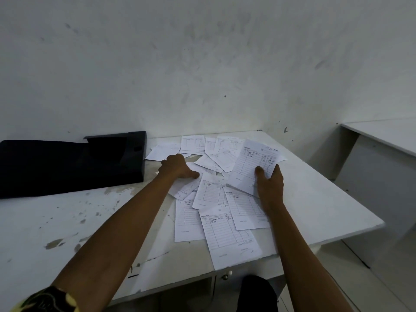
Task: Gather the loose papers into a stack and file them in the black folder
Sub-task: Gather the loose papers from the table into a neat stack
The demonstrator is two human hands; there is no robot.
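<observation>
Observing remotely, I log right hand (269, 185) pinching one sheet (251, 162), left hand (176, 167) flat on loose papers (211, 194), white table (319, 199).

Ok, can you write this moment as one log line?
stage: gathering | right hand: pinches lifted sheet | left hand: rests on loose papers | black folder: on table, left of papers

Dim, flat, bluish light; faint soft shadows on the bench (67, 221); wide-angle bending toward the edges; the black folder (56, 167) loses all detail
</observation>
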